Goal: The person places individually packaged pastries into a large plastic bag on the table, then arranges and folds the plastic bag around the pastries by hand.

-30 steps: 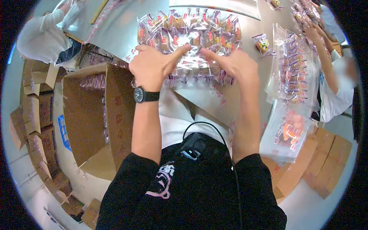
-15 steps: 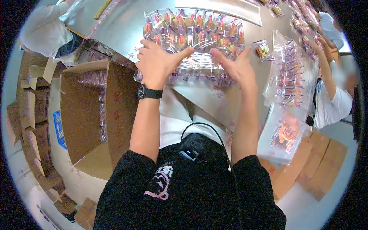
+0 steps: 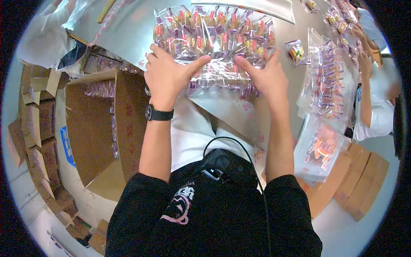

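A large clear bag (image 3: 214, 40) filled with rows of small wrapped packets with purple ends and red labels lies on the metal table (image 3: 128, 28). My left hand (image 3: 169, 75), below a black wristwatch, rests on the bag's left side with its fingers spread and its thumb pointing inward. On the right side of the bag, my right hand (image 3: 267, 77) lies with thumb and fingers apart. Both thumbs press on the shiny plastic near the middle. The undersides of both hands are hidden.
An open cardboard box (image 3: 92, 128) holding packets stands at left. A loose packet (image 3: 295, 51), a second filled bag (image 3: 327, 81) and printed plastic bags (image 3: 321, 147) are at right. People's arms and white sleeves show at both sides.
The view has shifted slightly. Both hands have stayed on the bag; my right fingers have spread wider than a second ago, and the thumbs have moved a little apart.
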`<state>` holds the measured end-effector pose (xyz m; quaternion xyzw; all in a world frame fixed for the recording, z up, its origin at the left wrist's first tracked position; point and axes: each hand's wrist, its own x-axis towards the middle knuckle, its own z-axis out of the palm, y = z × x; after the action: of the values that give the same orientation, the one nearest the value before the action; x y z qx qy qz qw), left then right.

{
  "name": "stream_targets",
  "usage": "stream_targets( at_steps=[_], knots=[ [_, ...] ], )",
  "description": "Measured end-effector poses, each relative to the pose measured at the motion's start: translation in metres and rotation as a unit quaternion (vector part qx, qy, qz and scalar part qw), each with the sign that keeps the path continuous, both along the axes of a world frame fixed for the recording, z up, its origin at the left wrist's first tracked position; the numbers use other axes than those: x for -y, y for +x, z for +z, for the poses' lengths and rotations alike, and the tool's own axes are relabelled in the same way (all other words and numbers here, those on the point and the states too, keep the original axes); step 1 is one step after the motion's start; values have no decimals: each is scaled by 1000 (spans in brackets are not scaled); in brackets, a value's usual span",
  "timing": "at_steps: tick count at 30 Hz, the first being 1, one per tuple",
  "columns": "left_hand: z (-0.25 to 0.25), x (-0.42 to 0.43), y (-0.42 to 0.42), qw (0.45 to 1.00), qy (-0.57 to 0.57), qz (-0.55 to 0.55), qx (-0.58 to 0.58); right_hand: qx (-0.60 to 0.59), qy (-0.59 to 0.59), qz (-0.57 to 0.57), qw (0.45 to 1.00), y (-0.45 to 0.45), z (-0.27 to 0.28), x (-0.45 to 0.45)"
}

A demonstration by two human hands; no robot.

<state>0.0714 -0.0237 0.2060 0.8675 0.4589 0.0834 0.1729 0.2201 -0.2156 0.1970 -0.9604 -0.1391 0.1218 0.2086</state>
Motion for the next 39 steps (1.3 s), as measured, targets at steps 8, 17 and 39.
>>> stream_targets(
  at_steps=[8, 17, 39],
  knots=[
    [-1, 5, -3, 999, 41, 4, 20, -19, -15, 5, 1000, -1, 8, 1],
    [1, -5, -6, 1000, -8, -2, -3, -1, -39, 23, 999, 9, 9, 3],
    [-8, 43, -19, 917, 207, -309, 144, 296, 93, 326, 893, -48, -2, -8]
  ],
)
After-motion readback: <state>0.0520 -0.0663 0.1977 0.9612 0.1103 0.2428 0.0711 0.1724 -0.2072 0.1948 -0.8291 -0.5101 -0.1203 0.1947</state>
